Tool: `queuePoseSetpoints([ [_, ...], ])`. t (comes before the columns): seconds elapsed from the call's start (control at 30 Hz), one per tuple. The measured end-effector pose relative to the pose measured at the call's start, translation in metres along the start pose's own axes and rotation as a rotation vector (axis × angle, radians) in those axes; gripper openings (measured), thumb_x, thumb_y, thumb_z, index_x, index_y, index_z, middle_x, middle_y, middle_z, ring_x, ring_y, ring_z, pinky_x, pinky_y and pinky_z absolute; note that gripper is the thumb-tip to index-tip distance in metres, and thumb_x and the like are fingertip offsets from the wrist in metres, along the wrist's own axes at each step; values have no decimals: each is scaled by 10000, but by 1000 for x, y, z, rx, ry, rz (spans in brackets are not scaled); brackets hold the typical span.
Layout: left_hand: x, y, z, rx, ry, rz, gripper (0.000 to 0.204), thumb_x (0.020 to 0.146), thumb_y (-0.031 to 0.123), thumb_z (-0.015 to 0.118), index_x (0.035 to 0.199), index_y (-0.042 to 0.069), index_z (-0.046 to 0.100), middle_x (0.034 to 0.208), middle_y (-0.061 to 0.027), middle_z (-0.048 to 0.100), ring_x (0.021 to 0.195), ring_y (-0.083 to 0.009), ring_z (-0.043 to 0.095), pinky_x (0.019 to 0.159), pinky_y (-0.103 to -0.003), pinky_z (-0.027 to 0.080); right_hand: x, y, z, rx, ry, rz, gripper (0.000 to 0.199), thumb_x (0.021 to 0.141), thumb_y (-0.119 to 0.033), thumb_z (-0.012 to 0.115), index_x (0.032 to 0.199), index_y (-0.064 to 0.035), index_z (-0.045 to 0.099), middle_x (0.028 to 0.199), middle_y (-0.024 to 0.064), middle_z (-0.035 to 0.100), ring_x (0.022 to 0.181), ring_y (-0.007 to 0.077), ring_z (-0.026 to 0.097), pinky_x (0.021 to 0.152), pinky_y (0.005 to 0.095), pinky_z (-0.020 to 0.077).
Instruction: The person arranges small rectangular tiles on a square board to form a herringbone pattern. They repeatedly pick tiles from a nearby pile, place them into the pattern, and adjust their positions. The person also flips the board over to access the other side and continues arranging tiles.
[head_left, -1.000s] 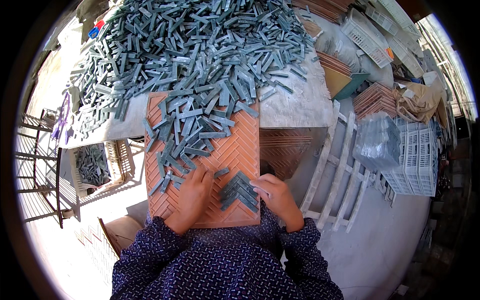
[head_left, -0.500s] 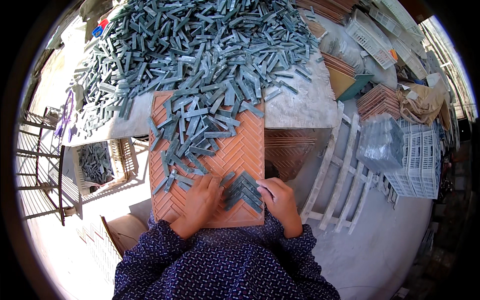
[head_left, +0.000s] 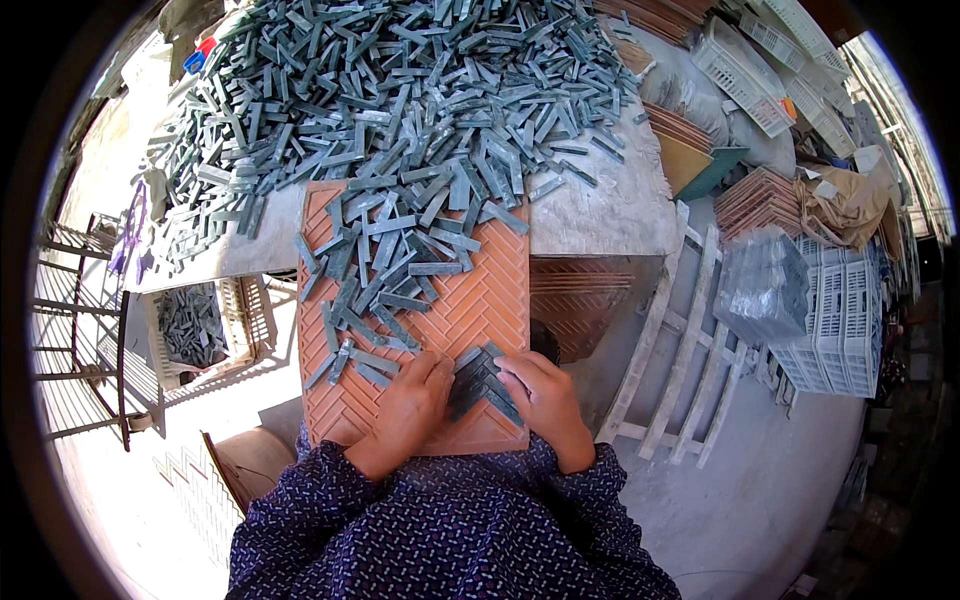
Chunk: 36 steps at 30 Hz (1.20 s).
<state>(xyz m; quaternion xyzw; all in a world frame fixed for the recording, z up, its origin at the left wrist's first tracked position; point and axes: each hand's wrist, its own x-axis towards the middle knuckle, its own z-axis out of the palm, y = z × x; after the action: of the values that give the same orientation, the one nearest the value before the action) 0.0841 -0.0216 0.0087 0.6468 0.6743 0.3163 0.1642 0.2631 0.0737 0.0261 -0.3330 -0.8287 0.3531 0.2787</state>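
Note:
An orange herringbone-grooved tray (head_left: 500,285) rests in front of me, its far end on the table. Dark green-grey stone strips (head_left: 482,395) lie in nested V rows near its close right corner. My left hand (head_left: 412,405) is closed at the left of these rows, its fingertips on a short stone strip (head_left: 467,358). Over the right part of the rows, my right hand (head_left: 548,402) pinches thumb and fingers together; whatever is between them is hidden. Loose strips (head_left: 385,270) are scattered on the tray's far and left parts.
A large heap of stone strips (head_left: 400,90) covers the table (head_left: 600,225). Below at left stands a crate (head_left: 235,320) of strips. To the right are a pale wooden rack (head_left: 665,350), stacked white crates (head_left: 830,330), a wrapped bundle (head_left: 765,290) and stacked orange trays (head_left: 757,205).
My right hand has moved left, from the tray's right edge onto the nested rows. My left hand has shifted slightly right, bringing its short strip against the rows.

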Motion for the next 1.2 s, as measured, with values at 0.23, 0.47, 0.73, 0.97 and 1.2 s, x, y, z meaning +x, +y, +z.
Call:
queuePoseSetpoints([
  [0.23, 2, 4, -3, -19, -36, -38, 368, 755, 25, 611, 1122, -4, 585, 921, -130, 552, 779, -320, 606, 681, -389, 510, 24, -2, 6, -7, 19, -82, 199, 783, -27, 676, 981, -31, 656, 896, 125, 646, 801, 291, 640, 683, 353, 519],
  [0.47, 8, 3, 3, -32, 16, -60, 319, 785, 9, 617, 1103, 30, 612, 869, -126, 555, 696, -320, 603, 577, -390, 501, 26, 5, -4, -1, 46, -26, 171, 792, -30, 678, 963, -18, 666, 899, 139, 655, 786, 297, 646, 681, 342, 519],
  [0.73, 18, -1, 9, -1, -61, -20, 342, 762, 10, 537, 1099, 23, 591, 895, -118, 555, 771, -299, 615, 612, -380, 523, 42, 8, -12, 23, 109, -40, 124, 809, -36, 675, 928, -3, 664, 864, 152, 655, 730, 306, 650, 634, 333, 517],
  [0.97, 27, -3, 4, 45, -4, 118, 327, 730, -3, 584, 1055, -1, 622, 848, -110, 567, 715, -284, 606, 597, -367, 508, 98, 17, 21, -70, 82, -210, 220, 741, -57, 710, 949, -42, 640, 880, 118, 618, 798, 293, 625, 664, 381, 500],
  [1.2, 28, -2, -3, 6, 81, 42, 201, 762, 49, 644, 962, 43, 656, 813, -92, 585, 674, -283, 606, 565, -371, 503, 128, 13, 38, -324, -31, -318, 295, 679, -62, 729, 954, -47, 624, 893, 97, 609, 838, 286, 590, 724, 380, 479],
])
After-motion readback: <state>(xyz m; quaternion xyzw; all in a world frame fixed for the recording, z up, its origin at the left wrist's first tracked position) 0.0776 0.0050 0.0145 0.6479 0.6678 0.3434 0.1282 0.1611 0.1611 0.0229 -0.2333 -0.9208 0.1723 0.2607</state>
